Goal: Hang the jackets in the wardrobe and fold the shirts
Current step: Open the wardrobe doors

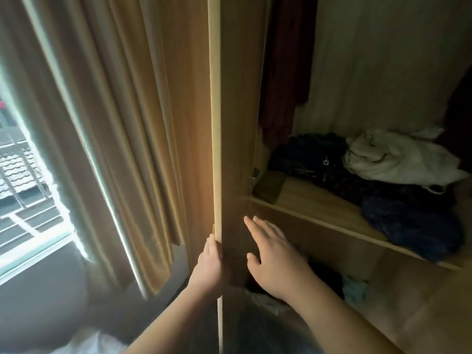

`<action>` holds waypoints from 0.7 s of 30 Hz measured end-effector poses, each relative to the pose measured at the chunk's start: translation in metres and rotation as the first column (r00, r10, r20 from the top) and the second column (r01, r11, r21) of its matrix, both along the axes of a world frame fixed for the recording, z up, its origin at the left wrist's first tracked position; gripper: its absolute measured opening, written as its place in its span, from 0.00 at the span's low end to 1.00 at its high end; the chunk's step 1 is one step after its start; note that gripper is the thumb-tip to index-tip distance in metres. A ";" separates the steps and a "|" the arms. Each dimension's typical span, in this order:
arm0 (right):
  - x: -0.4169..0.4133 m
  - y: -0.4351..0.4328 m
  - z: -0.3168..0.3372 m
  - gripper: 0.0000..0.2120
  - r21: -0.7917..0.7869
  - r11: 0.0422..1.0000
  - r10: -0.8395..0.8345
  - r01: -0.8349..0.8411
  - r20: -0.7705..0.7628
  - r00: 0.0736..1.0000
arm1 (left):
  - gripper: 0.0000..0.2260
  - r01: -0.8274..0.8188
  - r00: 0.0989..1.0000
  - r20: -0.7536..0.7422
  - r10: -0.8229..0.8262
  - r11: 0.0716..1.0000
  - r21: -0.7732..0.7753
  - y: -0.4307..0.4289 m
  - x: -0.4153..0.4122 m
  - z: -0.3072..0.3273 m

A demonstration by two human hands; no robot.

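L hand point(208, 264) is on the front edge of the wardrobe door point(237, 123). Its fingers wrap that edge, grasping it, w/ the tips hidden behind the wood. R hand point(273, 256) is released, fingers straight and spread, palm toward the door's inner face. Can't tell if it touches.

The door stands edge-on to me and the wardrobe point(383, 60) is open to its right. A dark red garment point(288, 72) hangs at the top left inside. On the shelf point(314, 208) sit unfolded clothes: a black heap point(314, 154) at the back left, a white garment point(398, 159) just right of it, and a navy piece point(413, 221) at the front right, over the shelf's lip. More crumpled cloth lies in the compartment below, incl. a pale teal bit point(355, 287).

Tan curtain point(115, 123) and bright window point(23, 187) are to the left.
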State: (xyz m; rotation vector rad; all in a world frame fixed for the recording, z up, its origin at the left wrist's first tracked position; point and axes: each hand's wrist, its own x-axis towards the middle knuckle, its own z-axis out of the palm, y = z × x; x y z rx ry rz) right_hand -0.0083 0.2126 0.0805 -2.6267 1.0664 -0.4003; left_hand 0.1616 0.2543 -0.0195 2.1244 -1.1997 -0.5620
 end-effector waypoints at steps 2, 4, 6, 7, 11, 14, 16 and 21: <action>-0.007 0.013 0.002 0.34 0.021 0.998 -0.058 0.058 -0.007 0.998 | 0.45 0.045 0.992 0.111 -0.059 0.991 0.124 0.020 0.000 -0.007; -0.016 0.028 -0.002 0.34 0.044 0.992 -0.122 0.122 -0.010 0.993 | 0.46 0.137 0.961 0.210 -0.182 0.968 0.212 0.039 -0.001 -0.009; -0.026 0.044 -0.009 0.34 0.052 0.980 -0.189 0.190 -0.018 0.982 | 0.43 0.217 0.917 0.275 -0.290 0.940 0.264 0.055 -0.003 -0.006; -0.032 0.053 -0.014 0.34 0.051 0.973 -0.226 0.226 -0.018 0.974 | 0.41 0.250 0.897 0.293 -0.330 0.927 0.280 0.062 -0.006 -0.003; -0.064 0.094 -0.034 0.34 0.016 0.930 -0.365 0.367 -0.057 0.929 | 0.36 0.386 0.823 0.343 -0.453 0.889 0.246 0.082 -0.027 0.011; -0.099 0.129 -0.044 0.33 0.001 0.890 -0.454 0.457 -0.114 0.884 | 0.33 0.492 0.771 0.373 -0.516 0.855 0.165 0.094 -0.060 0.018; -0.123 0.151 -0.047 0.32 0.006 0.852 -0.518 0.524 -0.130 0.845 | 0.32 0.568 0.727 0.371 -0.577 0.810 0.148 0.101 -0.086 0.019; -0.189 0.208 -0.051 0.31 -0.026 0.722 -0.689 0.692 -0.124 0.714 | 0.31 0.709 0.586 0.400 -0.704 0.685 0.168 0.119 -0.161 0.012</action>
